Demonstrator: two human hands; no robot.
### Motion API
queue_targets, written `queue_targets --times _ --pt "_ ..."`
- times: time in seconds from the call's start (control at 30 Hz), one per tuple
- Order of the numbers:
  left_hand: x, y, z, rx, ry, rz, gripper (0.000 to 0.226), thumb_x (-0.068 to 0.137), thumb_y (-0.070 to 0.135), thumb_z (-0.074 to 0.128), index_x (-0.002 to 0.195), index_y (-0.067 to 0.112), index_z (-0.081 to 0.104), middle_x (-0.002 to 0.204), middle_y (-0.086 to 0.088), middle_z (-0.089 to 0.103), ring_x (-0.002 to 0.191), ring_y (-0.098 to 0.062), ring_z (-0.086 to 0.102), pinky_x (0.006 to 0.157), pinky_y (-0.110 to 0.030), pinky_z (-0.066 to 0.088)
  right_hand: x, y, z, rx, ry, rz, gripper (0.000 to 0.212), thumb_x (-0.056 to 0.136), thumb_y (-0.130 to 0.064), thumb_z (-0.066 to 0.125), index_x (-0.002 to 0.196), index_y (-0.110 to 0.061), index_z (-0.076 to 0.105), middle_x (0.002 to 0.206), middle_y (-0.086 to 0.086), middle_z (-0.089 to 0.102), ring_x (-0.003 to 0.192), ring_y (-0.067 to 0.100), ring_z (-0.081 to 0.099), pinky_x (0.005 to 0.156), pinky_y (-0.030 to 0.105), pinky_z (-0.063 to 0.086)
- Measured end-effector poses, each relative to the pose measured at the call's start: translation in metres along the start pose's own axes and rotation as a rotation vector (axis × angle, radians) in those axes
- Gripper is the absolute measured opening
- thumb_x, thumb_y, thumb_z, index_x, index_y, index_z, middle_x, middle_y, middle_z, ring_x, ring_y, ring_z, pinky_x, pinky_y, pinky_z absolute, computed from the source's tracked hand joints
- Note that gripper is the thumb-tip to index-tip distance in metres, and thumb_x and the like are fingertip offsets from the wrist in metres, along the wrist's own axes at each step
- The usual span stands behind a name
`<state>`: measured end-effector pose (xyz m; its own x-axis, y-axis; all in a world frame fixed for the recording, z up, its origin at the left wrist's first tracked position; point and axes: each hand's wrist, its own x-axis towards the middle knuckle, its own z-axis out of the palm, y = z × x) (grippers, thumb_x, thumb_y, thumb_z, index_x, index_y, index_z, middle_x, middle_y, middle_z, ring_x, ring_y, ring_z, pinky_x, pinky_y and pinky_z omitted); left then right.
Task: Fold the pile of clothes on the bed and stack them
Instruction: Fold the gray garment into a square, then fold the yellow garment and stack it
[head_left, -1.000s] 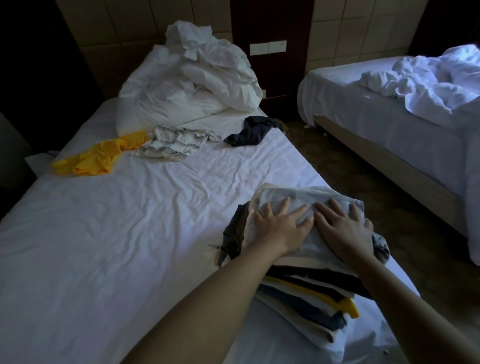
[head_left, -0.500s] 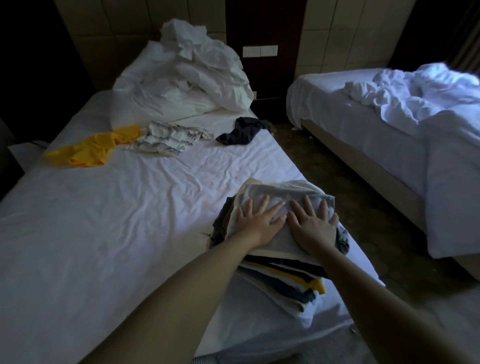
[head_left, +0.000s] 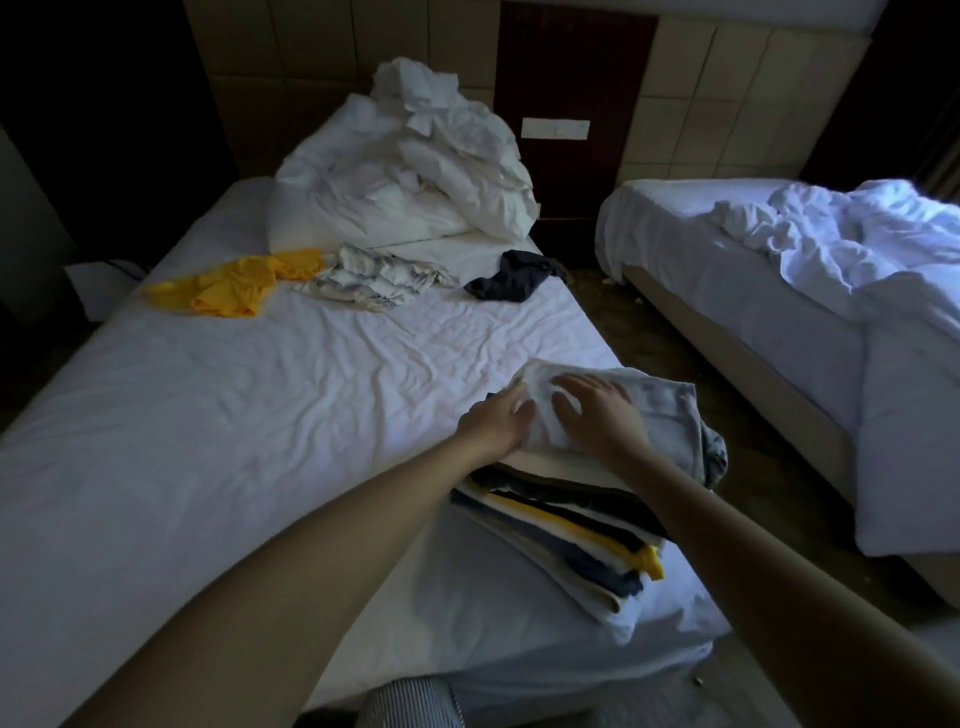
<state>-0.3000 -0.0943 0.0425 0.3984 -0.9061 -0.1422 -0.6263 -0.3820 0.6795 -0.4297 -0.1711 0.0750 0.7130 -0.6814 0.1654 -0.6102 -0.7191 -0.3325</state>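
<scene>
1. My left hand (head_left: 496, 422) and right hand (head_left: 597, 415) lie flat, holding nothing, on the folded stack (head_left: 582, 535) at the bed (head_left: 260, 441)'s right edge.
2. The dark garment (head_left: 511, 283) lies straight ahead, well apart.

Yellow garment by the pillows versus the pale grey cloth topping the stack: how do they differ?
The crumpled yellow garment lies unfolded; the pale grey cloth is folded flat. The yellow garment lies on the white sheet; the grey cloth tops the stack of folded clothes. The left hand and right hand touch the grey cloth, not the yellow garment. Both share one bed.
</scene>
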Motion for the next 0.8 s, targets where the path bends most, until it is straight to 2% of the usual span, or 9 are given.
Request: queue_targets --times 0.07,0.1,0.17,0.23,0.37,0.47,0.6,0.8 --pt "-0.009 -0.009 -0.014 -0.119 0.011 -0.024 0.060 0.092 0.059 0.029 0.142 0.027 0.037 0.144 -0.003 0.045 0.130 -0.028 0.044 0.104 -0.036 0.037 0.006 -0.021 0.004 0.040 -0.054 -0.051 0.039 0.097 -0.036 0.038 0.127 -0.021 0.057 0.134 0.002 0.056 0.122 0.019 0.051 0.103 0.033 0.035" --pt "-0.012 -0.016 -0.022 -0.156 0.018 -0.045 0.055 0.096 0.053 0.032 0.142 0.023 0.038 0.144 -0.004 0.044 0.131 -0.026 0.043 0.102 -0.031 0.035 0.009 -0.031 0.008 0.076 -0.075 -0.061 0.035 0.098 -0.030 0.040 0.126 -0.021 0.058 0.131 0.002 0.058 0.118 0.018 0.054 0.099 0.031 0.038" --pt "-0.014 -0.034 -0.041 -0.184 0.052 -0.100 0.048 0.100 0.040 0.035 0.144 0.019 0.036 0.150 -0.004 0.037 0.135 -0.022 0.038 0.103 -0.029 0.032 0.015 -0.053 0.014 0.149 -0.109 -0.044 0.033 0.098 -0.025 0.040 0.124 -0.021 0.059 0.125 0.001 0.062 0.108 0.018 0.059 0.088 0.028 0.043" --pt "-0.017 -0.054 -0.062 -0.180 0.097 -0.146 0.045 0.100 0.032 0.037 0.143 0.020 0.037 0.149 -0.004 0.038 0.134 -0.021 0.039 0.102 -0.028 0.032 0.024 -0.074 0.024 0.222 -0.131 -0.027 0.033 0.097 -0.022 0.039 0.123 -0.021 0.060 0.121 0.003 0.064 0.103 0.019 0.061 0.084 0.028 0.045" --pt "-0.021 -0.096 -0.107 -0.194 0.197 -0.221 0.043 0.098 0.027 0.040 0.141 0.018 0.041 0.141 -0.007 0.046 0.122 -0.022 0.049 0.090 -0.026 0.037 0.050 -0.113 0.051 0.314 -0.138 -0.041 0.034 0.096 -0.021 0.041 0.126 -0.022 0.057 0.129 0.003 0.059 0.102 0.018 0.059 0.086 0.027 0.043" --pt "-0.013 -0.134 -0.137 -0.231 0.289 -0.269 0.042 0.098 0.024 0.040 0.139 0.017 0.042 0.139 -0.007 0.047 0.117 -0.022 0.050 0.085 -0.024 0.037 0.079 -0.143 0.077 0.359 -0.180 -0.056 0.038 0.097 -0.022 0.040 0.134 -0.024 0.049 0.139 0.001 0.050 0.124 0.018 0.049 0.093 0.027 0.040" --pt "0.016 -0.190 -0.176 -0.264 0.370 -0.335 0.041 0.098 0.023 0.040 0.139 0.017 0.043 0.141 -0.008 0.045 0.124 -0.023 0.047 0.092 -0.027 0.038 0.135 -0.185 0.115 0.398 -0.220 -0.070 0.042 0.097 -0.023 0.041 0.138 -0.028 0.043 0.144 -0.002 0.044 0.129 0.017 0.044 0.102 0.032 0.040" --pt "0.074 -0.282 -0.242 -0.233 0.412 -0.462 0.042 0.099 0.023 0.039 0.140 0.018 0.040 0.146 -0.009 0.039 0.129 -0.026 0.042 0.101 -0.035 0.039 0.231 -0.237 0.183 0.378 -0.288 -0.130 0.045 0.097 -0.021 0.040 0.142 -0.025 0.038 0.146 -0.001 0.042 0.133 0.016 0.040 0.104 0.026 0.032"
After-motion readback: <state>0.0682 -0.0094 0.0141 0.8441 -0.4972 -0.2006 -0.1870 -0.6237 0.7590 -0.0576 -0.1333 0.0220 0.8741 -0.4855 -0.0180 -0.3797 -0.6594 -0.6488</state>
